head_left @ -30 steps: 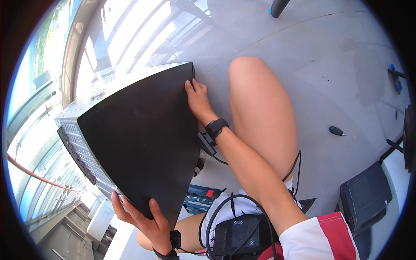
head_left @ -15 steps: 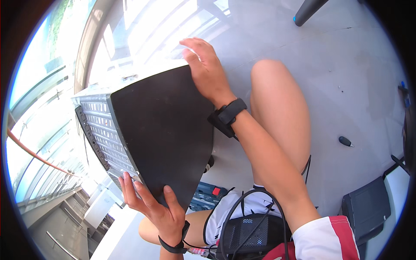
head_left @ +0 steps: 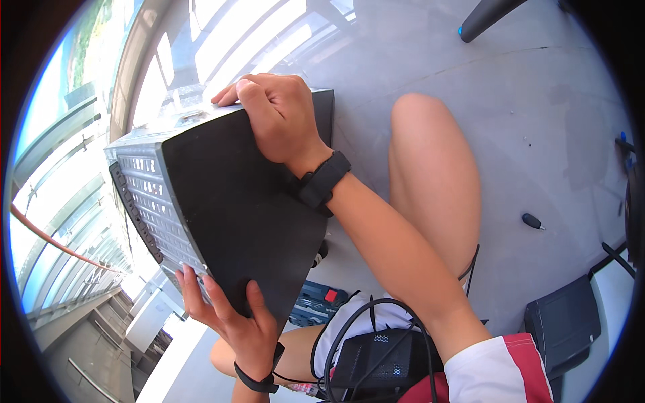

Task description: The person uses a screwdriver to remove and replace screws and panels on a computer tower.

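A boxy computer case [head_left: 215, 215] stands tilted in the view, with a broad black side panel and a silver perforated metal end [head_left: 148, 191]. My right hand [head_left: 282, 117] is at the top edge of the black panel, fingers curled over it onto the metal side, thumb folded alongside. My left hand [head_left: 235, 316] grips the lower left edge, fingertips on the metal rim and thumb on the black panel. Dark straps are on both wrists. My bare leg [head_left: 437, 168] is just right of the case.
A blue toolbox [head_left: 312, 299] with a red part lies below the case. A small black object [head_left: 532, 221] is on the grey floor at right. Dark equipment [head_left: 564, 316] stands lower right, a dark cylinder [head_left: 487, 20] at top. Glazed wall and railings run along the left.
My right hand left the case's upper right corner, rose, then moved left and closed over the top edge. My left hand stays on the lower edge.
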`<state>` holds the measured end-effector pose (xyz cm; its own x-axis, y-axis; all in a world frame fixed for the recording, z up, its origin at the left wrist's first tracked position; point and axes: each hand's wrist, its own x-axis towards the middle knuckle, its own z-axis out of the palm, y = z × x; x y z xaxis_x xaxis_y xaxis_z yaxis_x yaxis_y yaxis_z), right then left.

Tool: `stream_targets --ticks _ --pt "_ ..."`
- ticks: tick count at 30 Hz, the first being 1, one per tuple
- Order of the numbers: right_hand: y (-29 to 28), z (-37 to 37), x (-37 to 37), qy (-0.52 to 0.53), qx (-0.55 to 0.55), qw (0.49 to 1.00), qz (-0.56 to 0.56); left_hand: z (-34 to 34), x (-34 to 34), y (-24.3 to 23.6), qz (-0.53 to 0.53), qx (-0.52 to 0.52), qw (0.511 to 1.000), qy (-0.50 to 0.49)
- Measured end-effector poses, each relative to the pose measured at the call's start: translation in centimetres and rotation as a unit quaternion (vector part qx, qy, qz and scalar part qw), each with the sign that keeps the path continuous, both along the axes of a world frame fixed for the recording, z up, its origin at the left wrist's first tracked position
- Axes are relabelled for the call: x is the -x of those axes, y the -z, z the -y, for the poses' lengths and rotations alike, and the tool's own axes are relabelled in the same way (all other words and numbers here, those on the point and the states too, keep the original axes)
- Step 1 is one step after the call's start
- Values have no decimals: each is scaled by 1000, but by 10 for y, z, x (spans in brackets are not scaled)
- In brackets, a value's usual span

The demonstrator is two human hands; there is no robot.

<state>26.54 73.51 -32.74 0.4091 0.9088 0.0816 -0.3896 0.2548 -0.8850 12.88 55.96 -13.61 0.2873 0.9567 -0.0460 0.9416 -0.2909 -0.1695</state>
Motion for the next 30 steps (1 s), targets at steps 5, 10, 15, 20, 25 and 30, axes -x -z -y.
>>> stream_targets --ticks 5,10,15,20,25,30 --pt "-3 -4 8 -25 1 999 -44 -3 -7 -7 -43 -11 999 18" --pt "-12 5 -19 -38 61 997 33 -2 -8 -5 17 16 1000 11" --pt "-128 33 -65 -64 -73 964 -247 11 12 -18 136 12 988 -68" --pt "-188 49 -46 -377 -71 887 -257 64 30 -28 37 0 982 -184" --pt "-275 49 -45 -540 -142 788 -259 112 49 -27 49 27 936 -348" --pt "-202 88 -1 -452 -193 866 -94 123 64 -17 140 -22 934 -328"
